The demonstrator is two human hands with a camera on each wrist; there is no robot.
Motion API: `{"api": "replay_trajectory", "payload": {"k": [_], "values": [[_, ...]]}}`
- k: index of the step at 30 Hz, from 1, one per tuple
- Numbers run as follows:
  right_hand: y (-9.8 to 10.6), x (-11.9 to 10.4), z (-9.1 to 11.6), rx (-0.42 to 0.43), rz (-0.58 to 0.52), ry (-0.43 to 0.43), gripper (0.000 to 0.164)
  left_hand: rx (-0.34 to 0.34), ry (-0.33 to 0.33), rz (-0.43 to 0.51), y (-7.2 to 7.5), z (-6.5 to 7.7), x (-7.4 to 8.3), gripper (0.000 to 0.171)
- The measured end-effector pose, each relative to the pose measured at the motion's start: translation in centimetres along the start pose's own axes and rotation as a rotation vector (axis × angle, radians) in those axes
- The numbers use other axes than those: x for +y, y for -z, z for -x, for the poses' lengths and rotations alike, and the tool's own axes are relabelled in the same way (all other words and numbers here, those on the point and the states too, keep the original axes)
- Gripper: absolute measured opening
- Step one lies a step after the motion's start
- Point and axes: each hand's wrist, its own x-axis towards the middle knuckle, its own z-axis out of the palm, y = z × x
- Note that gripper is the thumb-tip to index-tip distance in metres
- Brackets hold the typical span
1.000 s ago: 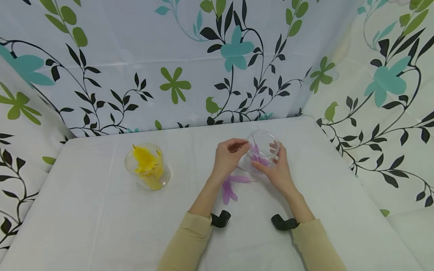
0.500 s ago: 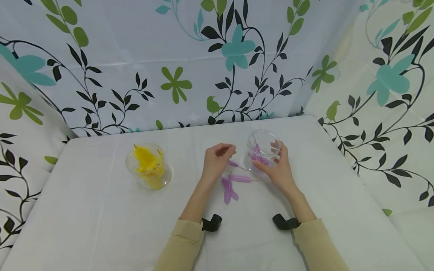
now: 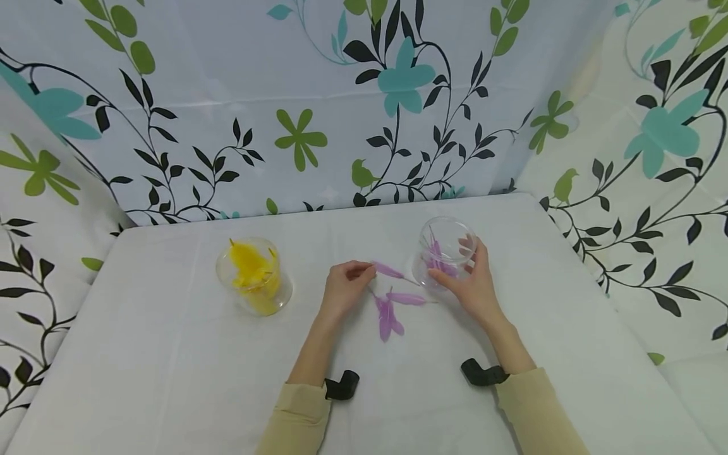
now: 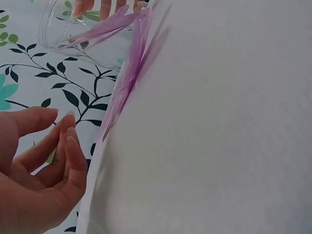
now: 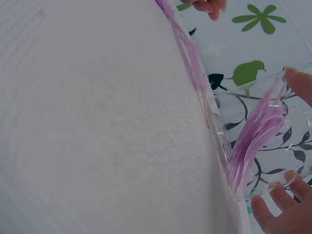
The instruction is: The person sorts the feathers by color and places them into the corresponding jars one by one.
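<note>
My right hand (image 3: 476, 281) grips a clear plastic cup (image 3: 446, 232) by its sides, thumb at the front and fingers behind. Inside the cup, several purple feathers (image 5: 258, 134) lean together, plain in the right wrist view. My left hand (image 3: 345, 289) is low over the table, left of the cup. Its thumb and fingers are bent with a small gap between their tips, and nothing shows between them in the left wrist view. Close to those fingertips lies a loose purple feather (image 3: 388, 270). More loose purple feathers (image 3: 385, 316) lie on the cloth just below, partly overlapping.
Yellow feathers (image 3: 248, 265) fill a second clear cup (image 3: 286, 292) on the left half of the table. A white cloth covers the table (image 3: 188, 366). Behind it hangs a patterned curtain (image 3: 227, 76) along the far and side edges.
My left hand has moved from the rim of the right cup leftward and down to the loose feathers. My right hand keeps holding the cup in place.
</note>
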Motion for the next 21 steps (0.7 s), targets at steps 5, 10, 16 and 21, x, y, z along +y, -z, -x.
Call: {"api": "replay_trajectory", "payload": {"k": [5, 10, 16, 21], "values": [[0.1, 0.7, -0.2, 0.002, 0.008, -0.003, 0.098, -0.01, 0.001, -0.141, 0.7, 0.1, -0.6, 0.019], [0.0, 2.1, -0.6, 0.011, 0.016, 0.017, 0.099, -0.029, -0.031, -0.248, 1.0, 0.2, -1.0, 0.014], [-0.1, 2.5, -0.7, 0.018, 0.007, 0.038, 0.099, -0.055, -0.057, -0.296, 1.2, 0.4, -1.1, 0.007], [-0.1, 2.3, -0.7, 0.015, 0.016, 0.024, 0.099, -0.074, -0.077, -0.329, 1.2, 0.4, -1.2, 0.005]]}}
